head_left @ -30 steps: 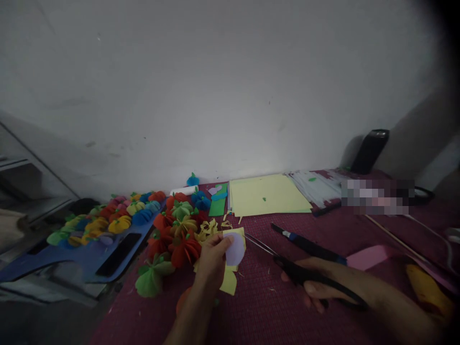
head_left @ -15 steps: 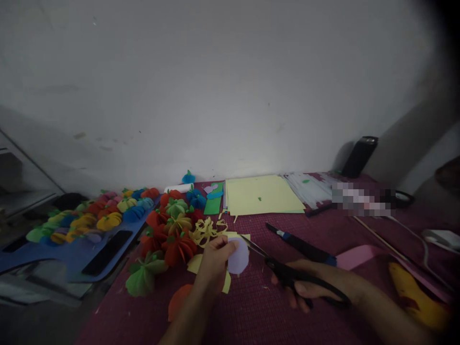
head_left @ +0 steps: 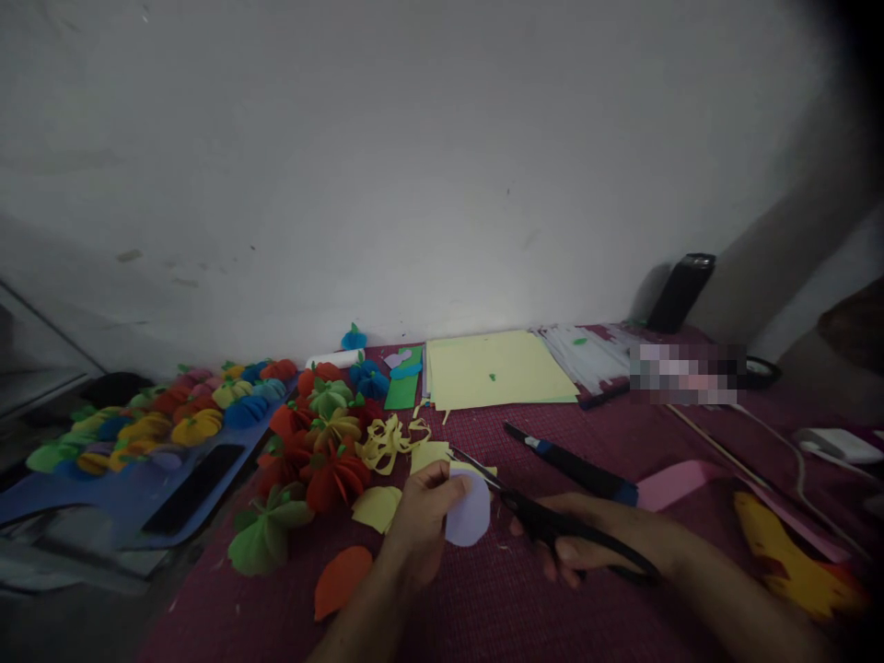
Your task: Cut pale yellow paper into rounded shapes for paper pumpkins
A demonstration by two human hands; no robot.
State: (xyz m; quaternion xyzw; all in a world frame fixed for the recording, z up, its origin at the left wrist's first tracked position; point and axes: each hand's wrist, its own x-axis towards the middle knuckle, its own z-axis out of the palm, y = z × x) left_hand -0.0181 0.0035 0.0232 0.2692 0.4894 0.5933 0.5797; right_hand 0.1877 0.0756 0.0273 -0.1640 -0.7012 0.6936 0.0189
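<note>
My left hand [head_left: 426,520] pinches a rounded piece of lilac paper [head_left: 470,511] between thumb and fingers, a little above the table. My right hand [head_left: 587,539] is wrapped round black-handled scissors [head_left: 545,517], whose blades point left along the upper edge of the lilac piece. Whether the blades touch the paper is hard to tell. Under and behind my left hand lie pale yellow paper pieces [head_left: 378,508] and curly yellow offcuts [head_left: 390,444]. An orange paper piece [head_left: 343,580] rests beside my left wrist.
Several folded paper pumpkins [head_left: 336,474] stand on the maroon tablecloth [head_left: 504,608]. More sit on a blue board [head_left: 89,502] with a black phone [head_left: 193,486]. Yellow sheets [head_left: 501,368], a dark utility knife [head_left: 580,468], a pink strip [head_left: 680,481] and a black bottle [head_left: 682,293] are also on the table.
My view has shifted slightly. The lilac piece has moved down and a little right in the picture, and appears rounder. The scissors' blades look closer together.
</note>
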